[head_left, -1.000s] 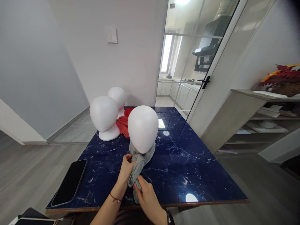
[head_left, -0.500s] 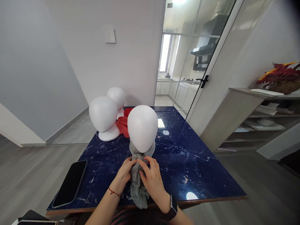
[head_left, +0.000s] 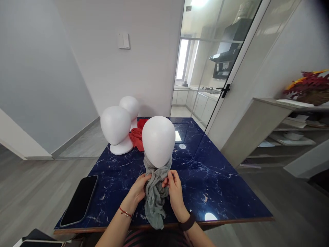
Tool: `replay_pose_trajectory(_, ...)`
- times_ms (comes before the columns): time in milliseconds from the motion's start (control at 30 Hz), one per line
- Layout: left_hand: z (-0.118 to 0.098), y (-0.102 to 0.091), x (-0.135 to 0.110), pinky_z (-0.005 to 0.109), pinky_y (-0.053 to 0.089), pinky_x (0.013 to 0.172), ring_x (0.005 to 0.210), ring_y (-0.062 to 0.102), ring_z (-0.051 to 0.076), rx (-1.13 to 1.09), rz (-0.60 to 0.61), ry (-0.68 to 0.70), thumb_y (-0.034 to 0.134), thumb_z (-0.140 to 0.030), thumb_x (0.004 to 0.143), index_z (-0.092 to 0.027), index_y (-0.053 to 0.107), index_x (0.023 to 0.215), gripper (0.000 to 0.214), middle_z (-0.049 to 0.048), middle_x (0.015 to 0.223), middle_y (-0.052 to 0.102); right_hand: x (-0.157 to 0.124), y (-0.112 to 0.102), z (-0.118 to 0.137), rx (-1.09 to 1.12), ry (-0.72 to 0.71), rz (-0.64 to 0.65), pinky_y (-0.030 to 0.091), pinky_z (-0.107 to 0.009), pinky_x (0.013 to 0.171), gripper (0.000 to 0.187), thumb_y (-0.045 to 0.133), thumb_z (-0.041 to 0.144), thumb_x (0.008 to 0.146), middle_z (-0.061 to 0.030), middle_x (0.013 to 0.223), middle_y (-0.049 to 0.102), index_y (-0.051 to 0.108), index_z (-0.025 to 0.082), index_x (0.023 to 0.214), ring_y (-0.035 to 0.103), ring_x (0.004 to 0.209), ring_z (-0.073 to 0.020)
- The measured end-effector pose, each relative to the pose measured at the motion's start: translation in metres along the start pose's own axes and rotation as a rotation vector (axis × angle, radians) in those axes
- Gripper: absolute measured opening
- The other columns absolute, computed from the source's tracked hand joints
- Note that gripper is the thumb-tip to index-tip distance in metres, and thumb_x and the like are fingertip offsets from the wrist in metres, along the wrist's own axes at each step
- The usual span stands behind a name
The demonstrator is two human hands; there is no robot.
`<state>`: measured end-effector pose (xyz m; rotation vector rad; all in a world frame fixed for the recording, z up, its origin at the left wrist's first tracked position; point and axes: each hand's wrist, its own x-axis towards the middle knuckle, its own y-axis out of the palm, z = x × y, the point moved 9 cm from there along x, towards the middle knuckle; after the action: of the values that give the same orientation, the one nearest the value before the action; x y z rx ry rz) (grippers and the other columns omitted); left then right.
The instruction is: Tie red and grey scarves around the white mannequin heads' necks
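A white mannequin head stands upright on the dark blue marbled table. Wrapped around its neck is a grey scarf, gathered at the front with its ends hanging down toward the table edge. My left hand grips the scarf's left side just below the head, thumb on top. On the other side my right hand pinches a fold of the scarf between thumb and fingers. Folds of cloth hide some of the fingertips.
Two more white mannequin heads stand at the back left, beside red cloth. A black phone lies at the table's left front corner. Behind the table are a wall and a glass door; shelves stand to the right.
My right hand has turned and shifted right, from lying over the front of the scarf to pinching its right side. The scarf's front folds are spread wider. My left hand stays on the cloth.
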<state>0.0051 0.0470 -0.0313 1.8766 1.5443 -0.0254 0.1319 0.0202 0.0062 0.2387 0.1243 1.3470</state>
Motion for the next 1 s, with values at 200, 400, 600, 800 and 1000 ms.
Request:
replay_pose_trajectory(200, 0.002, -0.007, 0.001, 0.027, 0.048, 0.063, 0.059, 0.063, 0.016, -0.006, -0.137, 0.058, 0.069, -0.016, 0.059, -0.013, 0.063, 0.074, 0.017, 0.0028, 0.061, 0.067, -0.022, 0.027, 0.023, -0.505, -0.281, 0.140, 0.043, -0.031, 0.080, 0.038, 0.067, 0.036, 0.071, -0.0044, 0.098, 0.054, 0.052, 0.021, 0.103, 0.053, 0.087, -0.0187)
replay_pose_trajectory(400, -0.002, -0.002, 0.000, 0.025, 0.048, 0.060, 0.054, 0.059, 0.013, -0.074, -0.125, 0.120, 0.071, -0.011, 0.054, -0.012, 0.062, 0.065, 0.015, 0.0006, 0.058, 0.065, -0.025, 0.038, 0.015, -0.625, -0.315, 0.206, 0.044, -0.027, 0.069, 0.025, 0.052, 0.013, 0.075, -0.0041, 0.094, 0.058, 0.057, 0.021, 0.098, 0.054, 0.074, -0.0152)
replay_pose_trajectory(600, 0.006, -0.004, -0.001, 0.027, 0.049, 0.062, 0.061, 0.064, 0.017, -0.110, -0.106, 0.054, 0.074, -0.014, 0.056, -0.013, 0.063, 0.071, 0.018, 0.0041, 0.062, 0.068, 0.000, 0.020, 0.003, -0.146, -0.051, 0.190, 0.042, -0.021, 0.055, 0.012, 0.055, 0.025, 0.078, 0.0002, 0.075, 0.060, 0.057, 0.018, 0.088, 0.052, 0.059, -0.0116)
replay_pose_trajectory(800, 0.005, -0.009, -0.002, 0.028, 0.049, 0.064, 0.061, 0.065, 0.018, -0.100, -0.135, 0.028, 0.074, -0.020, 0.060, -0.013, 0.065, 0.075, 0.018, 0.0066, 0.066, 0.070, 0.020, 0.004, 0.010, -0.064, -0.118, 0.038, 0.047, -0.027, 0.074, 0.020, 0.054, 0.027, 0.078, -0.0045, 0.091, 0.064, 0.057, 0.017, 0.094, 0.058, 0.081, -0.0158)
replay_pose_trajectory(1000, 0.001, -0.008, -0.001, 0.027, 0.048, 0.065, 0.060, 0.064, 0.016, -0.127, -0.129, 0.082, 0.075, -0.022, 0.058, -0.012, 0.067, 0.073, 0.020, 0.0053, 0.067, 0.070, 0.003, 0.025, 0.016, -0.619, -0.378, 0.139, 0.039, -0.039, 0.094, 0.031, 0.041, 0.015, 0.083, -0.0074, 0.110, 0.060, 0.059, 0.021, 0.108, 0.053, 0.104, -0.0210)
